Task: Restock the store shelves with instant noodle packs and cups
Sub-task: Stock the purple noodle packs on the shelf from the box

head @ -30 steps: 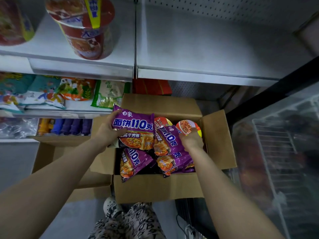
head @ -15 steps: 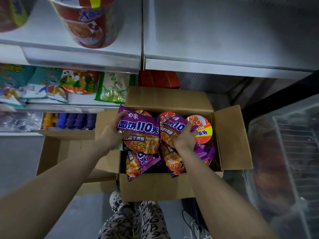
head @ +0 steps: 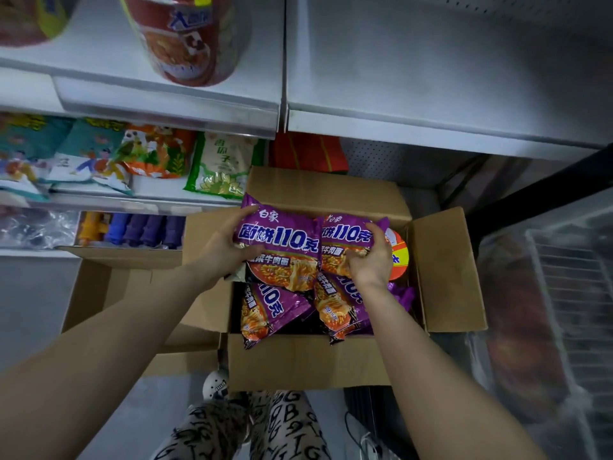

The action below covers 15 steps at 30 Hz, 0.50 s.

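Firmly, left fingers (head: 247, 253), right fingers (head: 376, 234), clutching packs (head: 282, 242)

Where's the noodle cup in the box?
In the head view, the noodle cup sits at the right side of the box, partly hidden behind the right hand and its purple pack.

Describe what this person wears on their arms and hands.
Nothing shows on either. The left hand and right hand are ungloved, with no rings, watch or bracelet visible, and both forearms are bare, no sleeve reaching into view.
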{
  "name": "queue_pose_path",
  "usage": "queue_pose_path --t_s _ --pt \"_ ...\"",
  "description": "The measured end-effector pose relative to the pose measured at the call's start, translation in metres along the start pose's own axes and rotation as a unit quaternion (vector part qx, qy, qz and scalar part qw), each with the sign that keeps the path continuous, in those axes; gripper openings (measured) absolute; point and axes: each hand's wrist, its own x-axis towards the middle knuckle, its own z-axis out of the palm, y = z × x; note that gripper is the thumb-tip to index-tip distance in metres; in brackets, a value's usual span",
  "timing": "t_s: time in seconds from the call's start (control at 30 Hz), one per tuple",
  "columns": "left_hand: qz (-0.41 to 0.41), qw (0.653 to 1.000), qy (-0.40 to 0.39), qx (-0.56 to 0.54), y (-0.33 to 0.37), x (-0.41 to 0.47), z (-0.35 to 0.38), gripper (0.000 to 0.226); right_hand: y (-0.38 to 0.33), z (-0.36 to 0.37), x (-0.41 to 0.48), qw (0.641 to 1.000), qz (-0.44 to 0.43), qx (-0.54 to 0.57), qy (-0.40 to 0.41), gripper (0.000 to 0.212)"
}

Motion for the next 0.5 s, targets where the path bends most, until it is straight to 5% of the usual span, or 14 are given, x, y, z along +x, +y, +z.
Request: queue_pose_path --t_s 0.5 --pt "0.17 0.982 -0.077 -0.006 0.152 -0.082 0.0 0.072 -0.09 -0.146 -0.039 0.977 -0.164 0.139 -0.005 0.065"
